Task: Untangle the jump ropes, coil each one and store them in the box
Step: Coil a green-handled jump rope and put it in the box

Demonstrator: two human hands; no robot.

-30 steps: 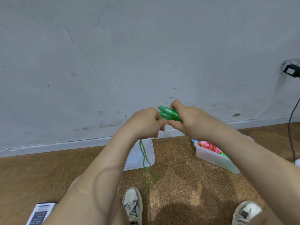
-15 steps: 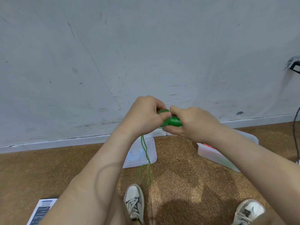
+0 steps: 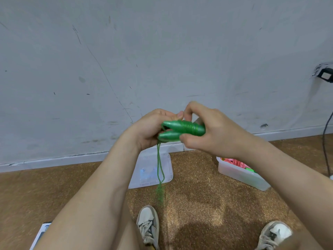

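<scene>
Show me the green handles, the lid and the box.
green handles [image 3: 180, 130], head view, where the two handles meet.
lid [image 3: 146, 170], head view, flat top left of the hanging rope.
box [image 3: 240, 175], head view, near wall.

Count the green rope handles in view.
2: upper handle and lower handle, side by side between the left hand and right hand. The box may hide more.

Wall [image 3: 162, 51]: pale grey, scuffed, with long thin scratches and dark smudges low down. White baseboard [image 3: 54, 161] along its foot. Floor [image 3: 207, 186]: brown, speckled, cork-like, with soft shadows. Black plug [image 3: 325, 74] on the wall at far right; black cable [image 3: 323, 141] hangs below it.
</scene>
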